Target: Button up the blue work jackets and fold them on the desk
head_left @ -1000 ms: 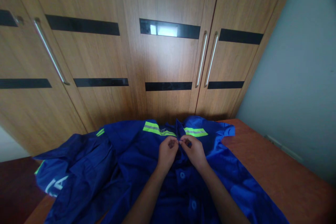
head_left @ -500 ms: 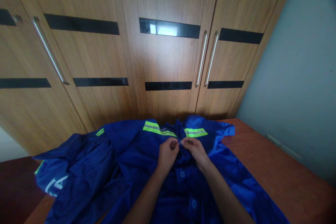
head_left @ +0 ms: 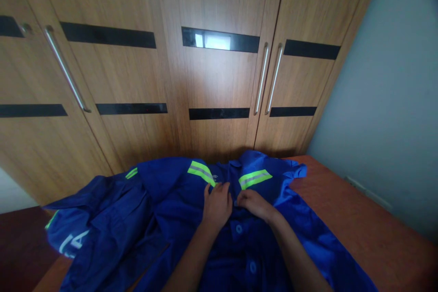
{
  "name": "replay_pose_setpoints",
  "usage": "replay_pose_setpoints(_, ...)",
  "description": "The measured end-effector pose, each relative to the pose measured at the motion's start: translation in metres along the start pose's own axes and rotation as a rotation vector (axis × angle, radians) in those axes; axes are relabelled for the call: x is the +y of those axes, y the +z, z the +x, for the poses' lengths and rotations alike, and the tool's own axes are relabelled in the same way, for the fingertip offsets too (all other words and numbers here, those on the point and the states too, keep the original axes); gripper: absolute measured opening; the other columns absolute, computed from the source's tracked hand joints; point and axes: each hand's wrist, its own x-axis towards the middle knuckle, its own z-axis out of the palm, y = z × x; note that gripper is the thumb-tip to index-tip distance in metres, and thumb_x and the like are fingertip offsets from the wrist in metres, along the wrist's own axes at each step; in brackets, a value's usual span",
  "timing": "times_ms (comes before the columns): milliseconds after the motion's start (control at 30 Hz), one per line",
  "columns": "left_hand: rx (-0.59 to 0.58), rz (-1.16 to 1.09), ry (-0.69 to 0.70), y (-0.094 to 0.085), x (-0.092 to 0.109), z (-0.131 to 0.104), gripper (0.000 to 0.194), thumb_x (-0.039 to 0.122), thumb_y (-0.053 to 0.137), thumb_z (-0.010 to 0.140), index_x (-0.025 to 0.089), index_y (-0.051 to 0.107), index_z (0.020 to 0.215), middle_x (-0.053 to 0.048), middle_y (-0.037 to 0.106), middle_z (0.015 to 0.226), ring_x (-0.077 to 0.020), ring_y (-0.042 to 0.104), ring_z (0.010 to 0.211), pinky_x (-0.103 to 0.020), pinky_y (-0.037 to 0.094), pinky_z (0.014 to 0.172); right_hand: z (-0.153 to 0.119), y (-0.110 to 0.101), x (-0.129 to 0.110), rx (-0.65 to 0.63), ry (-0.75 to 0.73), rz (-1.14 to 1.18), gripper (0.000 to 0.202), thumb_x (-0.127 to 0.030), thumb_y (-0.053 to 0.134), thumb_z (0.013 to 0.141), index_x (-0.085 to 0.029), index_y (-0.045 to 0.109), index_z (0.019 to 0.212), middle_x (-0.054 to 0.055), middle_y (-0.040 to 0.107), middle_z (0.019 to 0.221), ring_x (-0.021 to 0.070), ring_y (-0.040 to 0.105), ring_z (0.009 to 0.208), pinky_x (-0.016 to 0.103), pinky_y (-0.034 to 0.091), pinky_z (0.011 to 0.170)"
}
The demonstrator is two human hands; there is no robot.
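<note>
Wooden wardrobe doors (head_left: 219, 77) loom behind a blue jacket (head_left: 185, 194) spread over a reddish-brown surface (head_left: 342, 205); an uneven tug could likely skew its loose front. Fingers of the left hand (head_left: 217, 207) rest loosely apart on the cloth, while those of the right hand (head_left: 255, 204) bunch together at the front, whether pinching it I cannot tell. Around them lie two buttons (head_left: 238, 228), bright reflective strips (head_left: 201, 172) and, farther left, white lettering (head_left: 73, 242)

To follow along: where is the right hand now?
Right of centre in the head view, the right hand touches the blue work jacket beside the left hand.
</note>
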Motion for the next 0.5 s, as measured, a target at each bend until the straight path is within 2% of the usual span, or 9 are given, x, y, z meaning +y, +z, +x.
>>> replay_pose_setpoints(67,-0.042,0.011,0.005,0.003,-0.002,-0.002,0.028,0.018,0.04,0.09,0.019,0.059,0.111,-0.011,0.07,0.104,-0.0258,0.061,0.103,-0.055,0.022,0.106,-0.001,-0.001,-0.001,0.019,0.016,-0.059,0.005,-0.014,0.061,0.06,-0.018,0.063,0.056,-0.002,0.063,0.056,0.015,0.057,0.061,0.022,0.036,0.056)
replay_pose_setpoints(133,-0.071,0.002,0.052,0.003,-0.002,-0.003,0.028,0.014,0.039,0.088,0.021,0.059,0.108,-0.008,0.071,0.098,-0.0228,0.064,0.096,-0.052,0.021,0.107,-0.002,0.0,-0.004,0.08,0.025,-0.108,0.005,-0.016,0.06,0.064,-0.019,0.062,0.06,0.0,0.063,0.06,0.0164,0.059,0.064,0.023,0.037,0.057)
replay_pose_setpoints(200,-0.118,-0.016,0.114,0.003,-0.001,-0.003,0.035,0.007,0.041,0.083,0.022,0.056,0.111,-0.006,0.07,0.098,-0.0202,0.064,0.096,-0.045,0.026,0.107,-0.004,0.002,-0.01,0.208,0.006,-0.153,0.008,-0.018,0.057,0.069,-0.019,0.064,0.073,0.002,0.064,0.07,0.018,0.06,0.07,0.025,0.04,0.063)
replay_pose_setpoints(300,-0.185,-0.037,0.166,0.001,0.0,-0.001,0.041,0.002,0.043,0.078,0.019,0.051,0.114,-0.008,0.069,0.095,-0.0218,0.064,0.092,-0.036,0.041,0.091,-0.003,0.008,-0.019,0.398,-0.162,-0.164,0.034,-0.008,0.05,0.069,-0.018,0.063,0.098,0.004,0.066,0.086,0.0175,0.061,0.08,0.027,0.045,0.075)
replay_pose_setpoints(400,-0.222,-0.053,0.183,-0.001,0.001,0.0,0.039,0.005,0.043,0.078,0.017,0.049,0.114,-0.01,0.068,0.093,-0.0243,0.064,0.087,-0.034,0.045,0.079,0.001,0.012,-0.021,0.435,-0.272,-0.129,0.045,-0.001,0.045,0.067,-0.015,0.062,0.106,0.007,0.067,0.097,0.0162,0.063,0.09,0.026,0.046,0.086)
replay_pose_setpoints(500,-0.242,-0.085,0.199,-0.002,0.003,-0.001,0.036,0.004,0.043,0.078,0.019,0.049,0.11,-0.009,0.068,0.094,-0.0241,0.063,0.09,-0.033,0.044,0.08,0.006,0.011,-0.015,0.447,-0.201,-0.141,0.043,-0.001,0.039,0.073,-0.014,0.063,0.107,0.008,0.069,0.099,0.0158,0.063,0.093,0.026,0.046,0.088)
